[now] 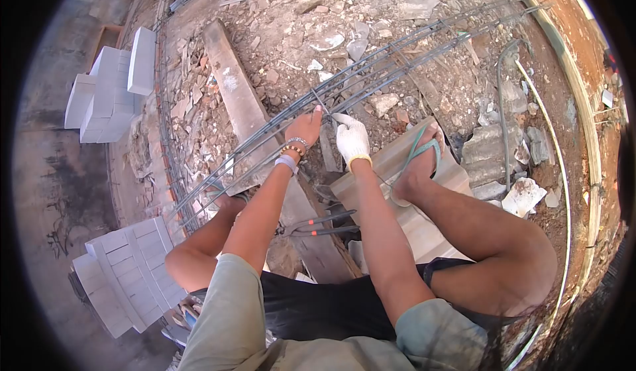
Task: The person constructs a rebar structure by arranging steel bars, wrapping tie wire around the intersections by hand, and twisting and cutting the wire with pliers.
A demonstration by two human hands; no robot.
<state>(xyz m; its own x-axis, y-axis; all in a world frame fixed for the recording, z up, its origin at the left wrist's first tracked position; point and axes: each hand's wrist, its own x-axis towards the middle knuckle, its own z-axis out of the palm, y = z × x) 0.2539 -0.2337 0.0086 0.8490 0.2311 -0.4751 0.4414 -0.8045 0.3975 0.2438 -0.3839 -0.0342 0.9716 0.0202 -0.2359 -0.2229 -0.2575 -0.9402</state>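
Note:
A long cage of thin steel rebar (265,130) runs diagonally in front of me, over a plank. My left hand (304,129), bare with bracelets at the wrist, is closed at the bars, its thumb and fingers against a thin steel stirrup (319,98) that crosses them. Close to its right, my right hand (352,139) wears a white knitted glove. Its fingers are pinched together at the same crossing; what lies in them is too small to make out. Below the hands, pincers (321,226) with dark handles and orange marks rest on the plank.
A worn wooden plank (238,96) lies under the cage. Rubble (291,33) covers the ground. Corrugated sheet pieces (430,205) lie under my sandalled right foot. Stacks of pale blocks (129,265) stand at the left. A pale hose (553,136) and a long timber (583,99) run down the right.

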